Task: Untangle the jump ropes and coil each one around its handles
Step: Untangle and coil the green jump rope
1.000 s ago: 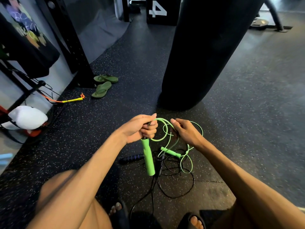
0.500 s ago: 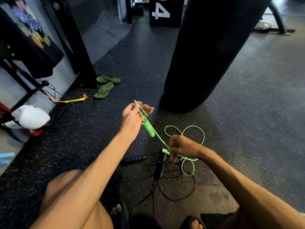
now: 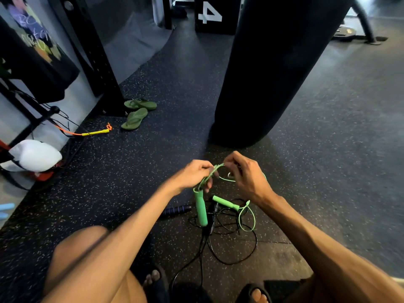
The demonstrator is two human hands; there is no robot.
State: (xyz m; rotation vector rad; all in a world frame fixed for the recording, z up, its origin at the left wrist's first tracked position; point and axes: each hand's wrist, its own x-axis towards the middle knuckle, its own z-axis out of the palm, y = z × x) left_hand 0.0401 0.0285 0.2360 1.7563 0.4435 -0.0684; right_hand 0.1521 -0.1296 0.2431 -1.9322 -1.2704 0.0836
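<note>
Both hands are clenched on the green rope (image 3: 213,170): left hand (image 3: 192,176) and right hand (image 3: 247,176) each pinch its cord. One green handle (image 3: 201,209) hangs at 6 o'clock from the left hand, and the second green handle (image 3: 225,202) is at 5 o'clock, above the tangled black rope (image 3: 256,243) on the floor (image 3: 131,193).

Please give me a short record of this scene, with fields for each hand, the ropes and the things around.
left hand: pinches the green cord just above a hanging green handle
right hand: pinches the same cord further along
second green handle: low, over the black rope
black rope: tangled on the floor
dark ribbed handle: on the floor, left of the tangle
around: punching bag, green flip-flops
</note>
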